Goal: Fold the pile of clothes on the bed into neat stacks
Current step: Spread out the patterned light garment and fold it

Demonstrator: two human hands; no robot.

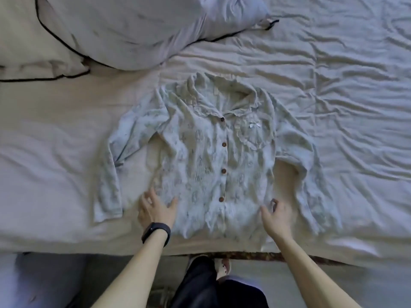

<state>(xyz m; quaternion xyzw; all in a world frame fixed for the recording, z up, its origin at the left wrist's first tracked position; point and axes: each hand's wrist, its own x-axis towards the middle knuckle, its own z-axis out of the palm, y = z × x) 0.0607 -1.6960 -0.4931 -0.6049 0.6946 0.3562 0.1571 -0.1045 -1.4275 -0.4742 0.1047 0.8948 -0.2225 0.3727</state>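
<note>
A pale, patterned long-sleeved shirt (200,156) with brown buttons, a frilled collar and a small bow lies spread flat, front up, on the bed, both sleeves hanging down at its sides. My left hand (155,210), with a black band on its wrist, rests fingers apart at the shirt's lower left hem. At the lower right hem is my right hand (277,216), its fingers loosely curled, holding nothing that I can see.
The wrinkled light bed sheet (333,107) stretches to the right. A pillow (133,30) and a cream cover with dark piping (33,52) lie at the back left. The bed's front edge (244,255) runs just below the shirt; my legs stand beneath it.
</note>
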